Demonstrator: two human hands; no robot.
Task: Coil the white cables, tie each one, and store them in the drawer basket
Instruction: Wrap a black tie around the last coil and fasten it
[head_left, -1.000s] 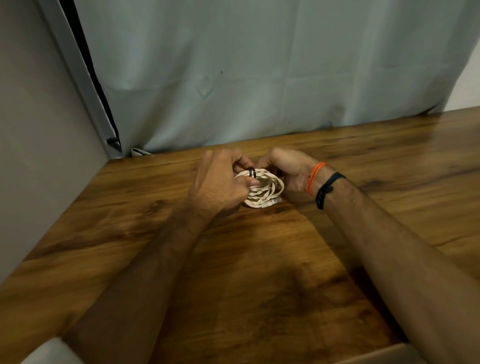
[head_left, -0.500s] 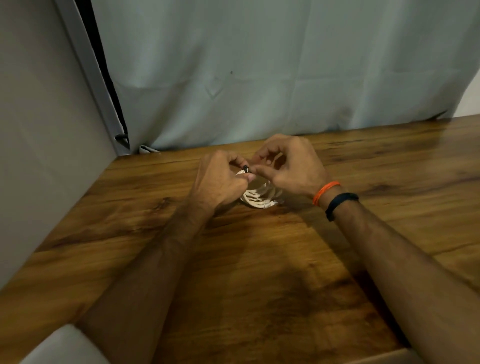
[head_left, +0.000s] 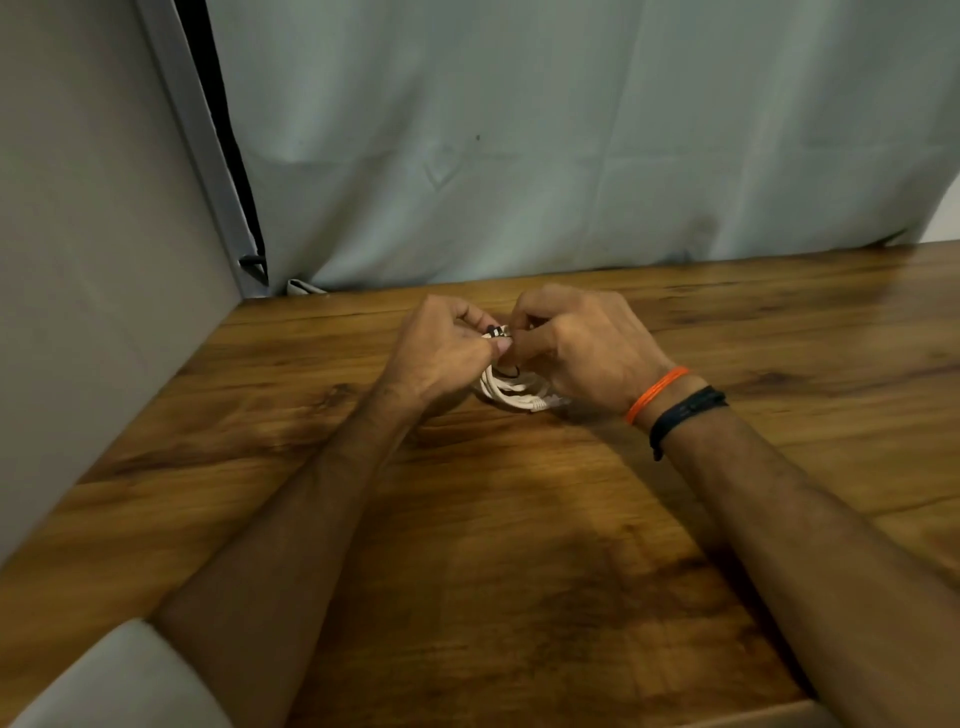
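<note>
My wooden table (head_left: 467, 571) is nearest; mid-table my left hand (head_left: 441, 353) grips the coiled white cable (head_left: 511, 389), my right hand (head_left: 576, 348) pinches the black tie (head_left: 496, 330) at its top; coiling done, tying underway I judge; drawer basket unseen; grey curtain (head_left: 571, 156) behind.

counter (head_left: 519, 571): glossy dark-grained wood | curtain (head_left: 571, 130): pale grey-green, creased, hanging to counter's far edge | wall (head_left: 78, 260): plain grey, left | frame strip (head_left: 200, 156): grey, slanting, dark gap beside curtain
</note>
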